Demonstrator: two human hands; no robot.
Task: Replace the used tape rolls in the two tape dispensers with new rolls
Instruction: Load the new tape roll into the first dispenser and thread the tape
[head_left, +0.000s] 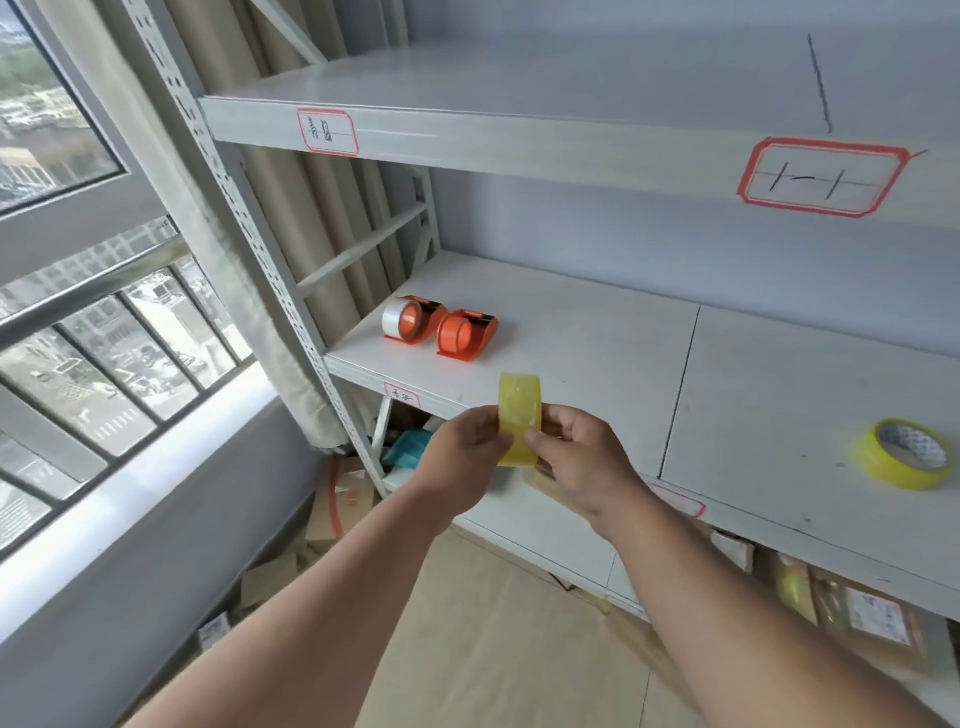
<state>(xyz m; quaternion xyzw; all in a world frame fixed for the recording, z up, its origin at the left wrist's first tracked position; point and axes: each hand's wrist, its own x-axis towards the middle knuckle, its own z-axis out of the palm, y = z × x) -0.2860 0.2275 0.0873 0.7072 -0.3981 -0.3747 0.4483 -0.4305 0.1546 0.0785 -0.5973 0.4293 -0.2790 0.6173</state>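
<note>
Pinching the yellow roll between left hand and right hand, seemingly hunting its end; dispensers wait beyond.

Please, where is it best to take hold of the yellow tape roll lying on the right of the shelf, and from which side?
The yellow tape roll lies nearly flat on the shelf with its open core facing up. Probably best from above: thumb on the outer yellow rim, fingers inside the core, pinching the wall on the near side, which faces the person.
</note>
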